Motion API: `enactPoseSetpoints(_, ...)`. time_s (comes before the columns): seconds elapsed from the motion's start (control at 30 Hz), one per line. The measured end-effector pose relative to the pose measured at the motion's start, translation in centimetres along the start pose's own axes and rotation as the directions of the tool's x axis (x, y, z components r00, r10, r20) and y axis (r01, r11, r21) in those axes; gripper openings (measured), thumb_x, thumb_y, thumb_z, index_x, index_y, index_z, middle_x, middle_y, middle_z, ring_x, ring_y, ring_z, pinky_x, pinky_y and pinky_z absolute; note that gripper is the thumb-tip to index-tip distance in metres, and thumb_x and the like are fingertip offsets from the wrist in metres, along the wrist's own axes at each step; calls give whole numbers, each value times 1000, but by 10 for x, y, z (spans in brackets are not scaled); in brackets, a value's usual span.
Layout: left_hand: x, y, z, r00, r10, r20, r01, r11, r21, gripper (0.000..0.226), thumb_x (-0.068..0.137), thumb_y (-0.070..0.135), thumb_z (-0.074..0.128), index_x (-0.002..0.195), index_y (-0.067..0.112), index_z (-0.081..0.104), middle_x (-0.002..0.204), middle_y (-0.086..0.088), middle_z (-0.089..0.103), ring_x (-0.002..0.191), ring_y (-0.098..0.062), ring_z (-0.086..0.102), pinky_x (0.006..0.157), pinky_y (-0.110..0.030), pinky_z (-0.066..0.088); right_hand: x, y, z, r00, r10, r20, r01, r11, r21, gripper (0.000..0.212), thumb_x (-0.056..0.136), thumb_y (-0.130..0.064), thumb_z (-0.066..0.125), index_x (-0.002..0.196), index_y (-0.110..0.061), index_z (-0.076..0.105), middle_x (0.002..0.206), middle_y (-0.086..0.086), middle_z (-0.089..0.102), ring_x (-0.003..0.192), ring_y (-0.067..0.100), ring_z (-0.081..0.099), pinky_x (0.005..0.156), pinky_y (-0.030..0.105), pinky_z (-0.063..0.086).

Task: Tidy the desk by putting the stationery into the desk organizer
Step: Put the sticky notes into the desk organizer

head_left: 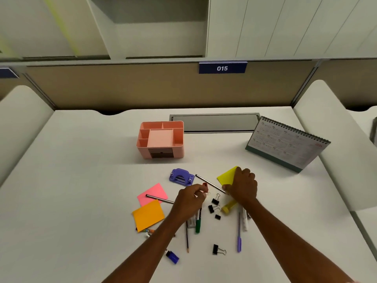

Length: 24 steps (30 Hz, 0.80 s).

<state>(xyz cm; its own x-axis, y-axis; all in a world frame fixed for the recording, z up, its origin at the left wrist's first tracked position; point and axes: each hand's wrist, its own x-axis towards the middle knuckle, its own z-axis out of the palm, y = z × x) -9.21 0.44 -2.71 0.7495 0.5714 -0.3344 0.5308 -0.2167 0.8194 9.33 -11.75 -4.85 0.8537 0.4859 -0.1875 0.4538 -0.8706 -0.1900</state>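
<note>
With the left grip [190,198] pinching a small red item [205,185] and the right grip [242,186] clamped on the yellow sticky-note pad [226,177], a shallow pinch may drop either.

Pink organizer [161,139], purple hole punch [181,176], yellow [227,176], pink [153,193] and orange [148,215] sticky notes, black binder clips [215,201].
</note>
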Motion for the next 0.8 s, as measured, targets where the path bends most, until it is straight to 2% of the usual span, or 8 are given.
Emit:
enactPoseSetpoints(0.1, 0, 0, -7, 1000, 3, -18, -3, 1000, 6, 22, 97, 24, 64, 113, 30, 77, 89, 15, 69, 72, -1, 62, 69, -17, 49, 3, -3, -4, 1000, 17, -1, -16, 998, 52, 91, 62, -51, 90, 132, -12, 47, 123, 13, 49, 112, 37, 52, 87, 45, 47)
enactPoseSetpoints(0.23, 4, -2, -16, 999, 6, -48, -7, 1000, -20, 21, 95, 22, 66, 112, 28, 78, 89, 13, 71, 73, -4, 64, 74, -23, 54, 6, -6, -8, 1000, 12, -2, -12, 995, 100, 99, 59, -41, 95, 139, -10, 45, 127, 16, 48, 114, 40, 50, 91, 47, 47)
enactPoseSetpoints(0.37, 9, 1, -24, 998, 28, -51, -29, 999, -31, 21, 96, 20, 67, 112, 28, 77, 87, 14, 71, 71, -3, 64, 73, -22, 53, 11, -6, -13, 999, 15, 35, -20, 992, 127, 78, 68, -33, 91, 132, -10, 53, 123, 15, 61, 115, 38, 53, 91, 43, 46)
enactPoseSetpoints(0.47, 13, 4, -28, 994, 71, -83, -76, 995, -63, 19, 95, 16, 70, 109, 26, 78, 89, 15, 73, 81, -6, 68, 85, -29, 58, 13, -6, -18, 1000, -10, -3, 10, 961, 276, 52, 76, -18, 78, 125, -20, 61, 113, 7, 71, 108, 33, 59, 86, 40, 49)
enactPoseSetpoints(0.57, 19, 15, -36, 983, 115, -141, -127, 989, -81, 19, 94, 17, 74, 111, 21, 79, 91, 13, 75, 74, -3, 69, 77, -24, 58, 11, -24, -38, 991, -105, -86, 129, 924, 360, 28, 83, -12, 71, 106, -27, 70, 104, -1, 72, 98, 24, 65, 77, 38, 55)
enactPoseSetpoints(0.63, 26, 27, -44, 965, 161, -208, -177, 982, -59, 27, 91, 22, 79, 118, 21, 76, 101, 13, 75, 69, -1, 67, 75, -18, 56, 12, -43, -55, 970, -210, -123, 240, 906, 348, 21, 87, -11, 70, 101, -27, 73, 101, -3, 72, 93, 20, 65, 75, 39, 56)
enactPoseSetpoints(0.7, 34, 39, -56, 933, 246, -262, -256, 967, -6, 40, 88, 27, 82, 127, 24, 73, 117, 15, 72, 73, -2, 68, 72, -10, 53, 12, -65, -71, 926, -341, -161, 376, 869, 321, 20, 89, -12, 69, 103, -26, 74, 101, -2, 72, 91, 19, 65, 76, 41, 57)
enactPoseSetpoints(0.8, 45, 52, -77, 879, 371, -301, -363, 928, 83, 42, 88, 30, 83, 129, 24, 73, 118, 12, 73, 78, 1, 68, 72, -12, 56, 12, -96, -91, 824, -504, -260, 564, 778, 277, 19, 87, -13, 73, 104, -20, 76, 98, 1, 75, 87, 21, 67, 73, 39, 57)
